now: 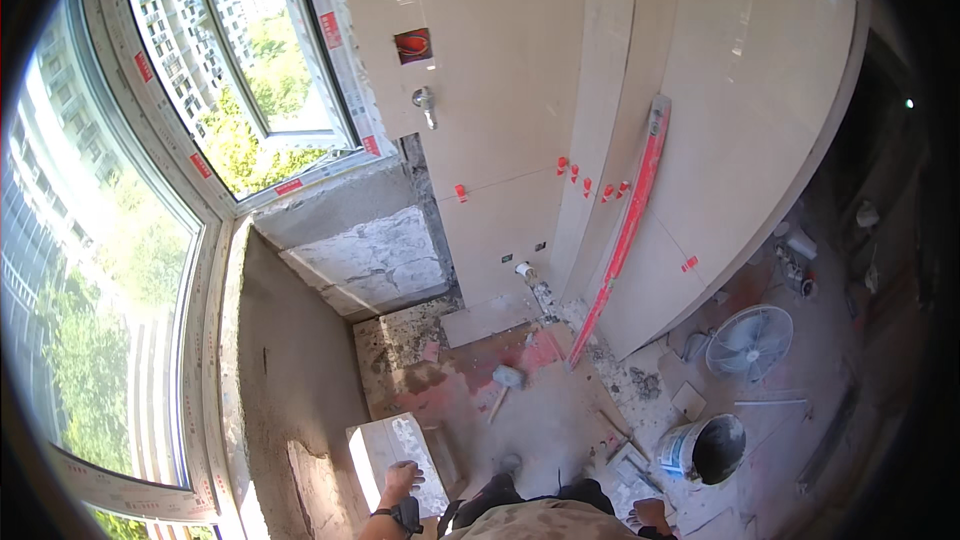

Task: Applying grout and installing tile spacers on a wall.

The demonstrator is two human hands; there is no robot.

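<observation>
My left hand (403, 478), with a dark watch on its wrist, is over the pale top of a white box-like block (400, 440). Its fingers hang loosely apart and hold nothing; whether they touch the block I cannot tell. Low on the right, my right hand (650, 514) is beside my body, fingers loosely bent and apart, with nothing in it. On the dusty floor ahead of my feet lies a mallet (508, 376) with a pale grey head. A long red straightedge (632, 215) leans against the tiled wall.
A bucket (678, 452) stands at my right, near flat tools (632, 465) on the floor. Farther right is a fan (750, 343). Red tile clips (587, 187) stick out of the wall joints, and a chrome fitting (425, 108) protrudes. An open window (270, 50) is at the left.
</observation>
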